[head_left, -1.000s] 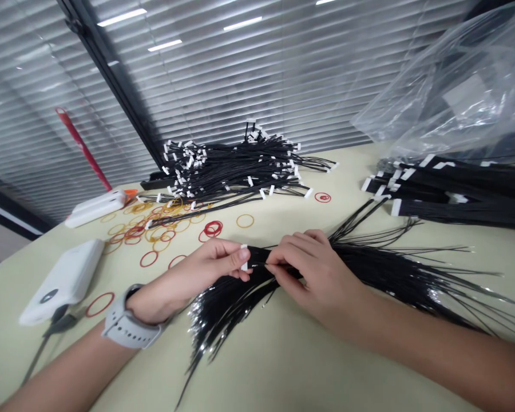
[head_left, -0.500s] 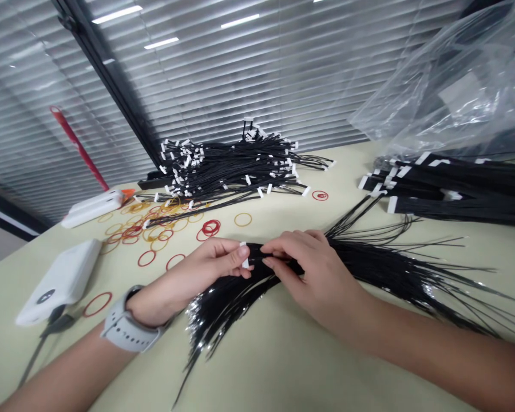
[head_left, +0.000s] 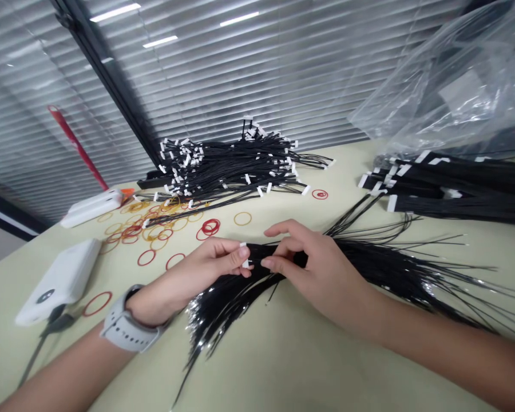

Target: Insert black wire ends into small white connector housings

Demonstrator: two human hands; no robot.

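A loose bundle of thin black wires point(head_left: 369, 266) with bare silvery ends lies across the pale table point(head_left: 283, 366) in front of me. My left hand point(head_left: 189, 280), with a grey watch on the wrist, is closed on a small white connector point(head_left: 244, 255) at the bundle's middle. My right hand point(head_left: 313, 269) pinches the black wires just right of that connector with thumb and middle fingers, its index finger lifted and stretched out.
A heap of black wires with white connectors point(head_left: 232, 166) lies at the back. Red and yellow rubber bands point(head_left: 154, 232) are scattered to the left. A white power bank point(head_left: 58, 280) and a white box point(head_left: 92, 207) lie far left. Bundled wires point(head_left: 455, 191) and a clear plastic bag point(head_left: 450, 86) are at right.
My right index finger has lifted off the bundle and now points left. My left hand has stayed on the connector.
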